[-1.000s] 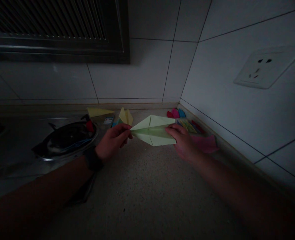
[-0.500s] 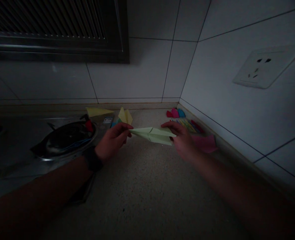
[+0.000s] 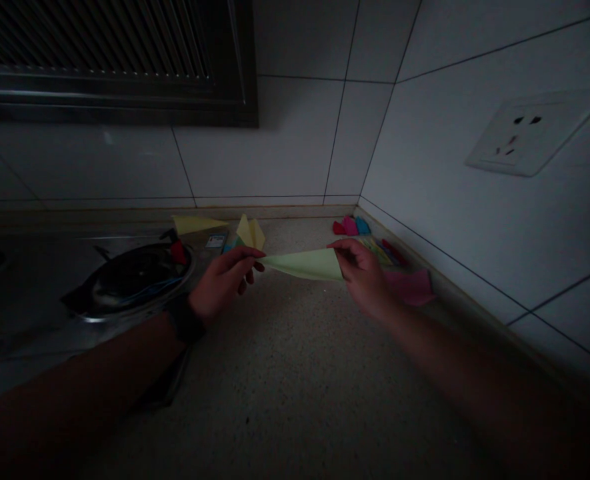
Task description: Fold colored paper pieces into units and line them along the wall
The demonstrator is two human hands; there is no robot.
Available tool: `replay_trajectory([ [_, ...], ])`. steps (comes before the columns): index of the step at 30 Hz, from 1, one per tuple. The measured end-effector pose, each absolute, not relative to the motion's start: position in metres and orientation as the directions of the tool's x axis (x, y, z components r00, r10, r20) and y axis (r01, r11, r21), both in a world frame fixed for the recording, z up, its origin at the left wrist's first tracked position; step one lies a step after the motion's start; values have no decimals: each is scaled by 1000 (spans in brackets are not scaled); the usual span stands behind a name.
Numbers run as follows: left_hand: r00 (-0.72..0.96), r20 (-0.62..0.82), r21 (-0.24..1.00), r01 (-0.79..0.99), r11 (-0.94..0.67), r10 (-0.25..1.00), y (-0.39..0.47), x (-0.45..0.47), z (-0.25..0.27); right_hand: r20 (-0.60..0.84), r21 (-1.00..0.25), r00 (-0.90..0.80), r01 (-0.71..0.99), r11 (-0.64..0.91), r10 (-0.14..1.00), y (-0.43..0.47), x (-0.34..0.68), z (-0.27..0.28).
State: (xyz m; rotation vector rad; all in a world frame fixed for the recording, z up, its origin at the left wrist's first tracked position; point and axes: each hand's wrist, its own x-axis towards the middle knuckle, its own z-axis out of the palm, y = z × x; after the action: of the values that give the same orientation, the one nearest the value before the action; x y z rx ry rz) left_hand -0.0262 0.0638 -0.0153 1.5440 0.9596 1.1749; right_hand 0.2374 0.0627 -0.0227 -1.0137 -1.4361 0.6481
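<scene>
Left hand pinches narrow tip, right hand wide end, of pale-green folded-paper wedge, frame centre, above speckled grey surface; uneven pull could skew the fold.

**Surroundings Before Me, Itemised**

Upper left of my view: one dark range hood, ribbed. Behind, one wall, pale tile, dark joints. Upper right: one white socket plate, slotted.

Left side: one black gas burner, round, with a small red-and-black object at its right edge. Near it I count one yellow folded sheet, pointed, and one yellow paper plane, just left of centre.

Right of centre: one cluster of red, pink and blue pieces; below, one pink sheet, partly hidden from me. Lower centre: one speckled countertop, dimly lit.
</scene>
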Motion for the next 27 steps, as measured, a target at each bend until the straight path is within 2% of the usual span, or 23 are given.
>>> replay_trajectory([
  [6, 201, 246, 962, 71, -265, 948, 66, -23, -16, 485, -852, 109, 283, 441, 868, 63, 238, -21],
  [20, 160, 292, 910, 258, -325, 943, 70, -28, -20, 462, -879, 153, 211, 428, 874, 58, 236, -18],
  [27, 180, 322, 898, 254, -360, 930, 72, -29, -22, 527, -825, 98, 298, 481, 844, 55, 237, -16],
])
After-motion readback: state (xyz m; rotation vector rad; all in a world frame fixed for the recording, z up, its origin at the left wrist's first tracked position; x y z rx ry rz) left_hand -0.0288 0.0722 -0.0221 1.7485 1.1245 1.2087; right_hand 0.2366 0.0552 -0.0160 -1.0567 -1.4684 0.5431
